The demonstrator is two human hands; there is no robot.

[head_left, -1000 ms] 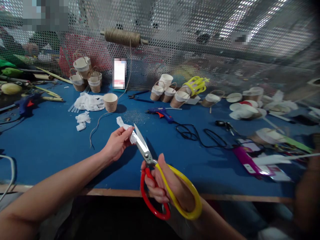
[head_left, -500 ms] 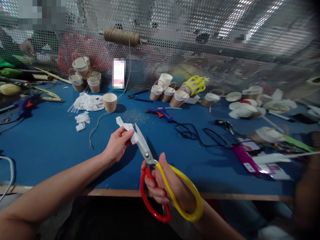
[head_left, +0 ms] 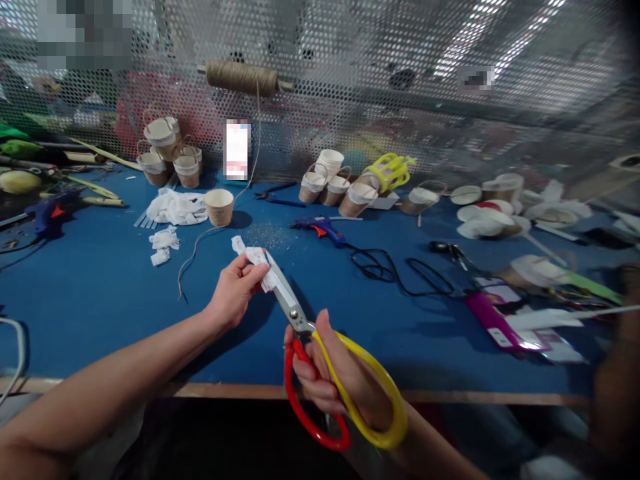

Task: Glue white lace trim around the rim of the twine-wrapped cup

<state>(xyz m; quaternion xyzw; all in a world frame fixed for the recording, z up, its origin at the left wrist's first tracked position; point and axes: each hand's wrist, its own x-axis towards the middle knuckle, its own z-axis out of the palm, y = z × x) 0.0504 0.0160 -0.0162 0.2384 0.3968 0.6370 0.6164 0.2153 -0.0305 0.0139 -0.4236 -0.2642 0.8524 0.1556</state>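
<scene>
Between the thumb and fingers of my left hand is pinched a white strip of fabric or paper; I cannot tell which. My right hand is wrapped round the handles of large scissors, one handle red and the other yellow. The blades point away from me and lie nearly together at the strip's right end. A brown paper cup stands beyond my left hand, and small white scraps lie left of it. A blue glue gun rests beyond the scissors.
A twine spool hangs on the mesh panel, its string trailing down to the table. Handled cups stand in groups along the back. A lit phone leans there. Cords, keys and a purple case lie right.
The scissor blades have come together at the strip's right end, and the red and yellow handles have shifted slightly. My left hand stays almost where it was.
</scene>
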